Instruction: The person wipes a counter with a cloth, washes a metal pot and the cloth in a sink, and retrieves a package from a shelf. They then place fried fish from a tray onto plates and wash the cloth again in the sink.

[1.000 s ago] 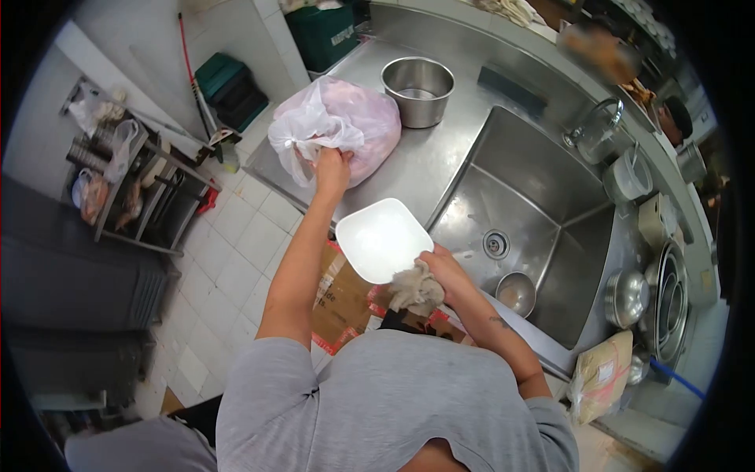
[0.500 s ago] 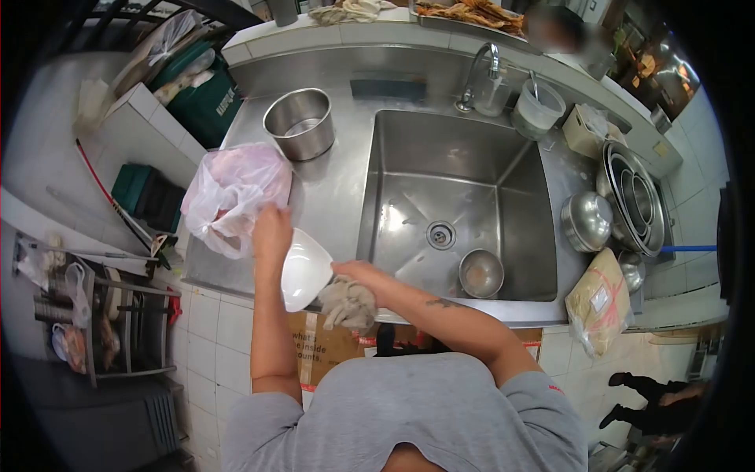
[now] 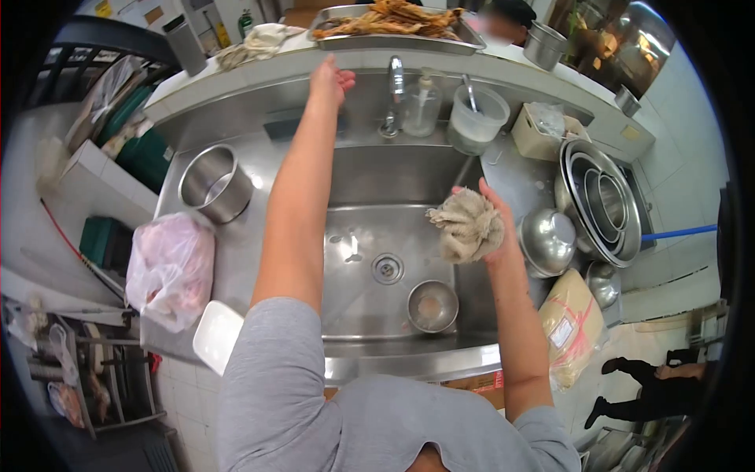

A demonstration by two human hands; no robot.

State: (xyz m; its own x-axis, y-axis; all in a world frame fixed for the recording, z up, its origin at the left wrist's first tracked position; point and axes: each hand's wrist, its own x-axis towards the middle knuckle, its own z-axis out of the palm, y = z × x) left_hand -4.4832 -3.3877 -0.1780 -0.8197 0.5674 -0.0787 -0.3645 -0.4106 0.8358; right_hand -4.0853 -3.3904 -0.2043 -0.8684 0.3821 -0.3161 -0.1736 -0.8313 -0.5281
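My left hand [image 3: 332, 81] is stretched far forward over the back of the sink, near the faucet [image 3: 393, 94], fingers apart and nothing in it. A crumpled beige cloth [image 3: 468, 226] rests in my right hand [image 3: 497, 224], held over the right side of the sink [image 3: 358, 275]. Inside the sink, a small metal bowl [image 3: 432, 306] lies near the front, beside the drain. The white dish [image 3: 217, 337] sits at the counter's front left edge, just below a pinkish plastic bag [image 3: 170, 267].
A steel pot [image 3: 215, 184] stands back left. Behind the sink are a soap bottle [image 3: 422, 106] and a plastic tub [image 3: 477, 118]. Nested basins [image 3: 602, 200], a metal bowl [image 3: 548, 241] and a bagged package [image 3: 572, 322] are at right. Another person's head shows beyond the ledge.
My left hand has left the plastic bag and reached forward toward the faucet. My right hand has moved from the white dish to above the sink, carrying the cloth. The view has shifted.
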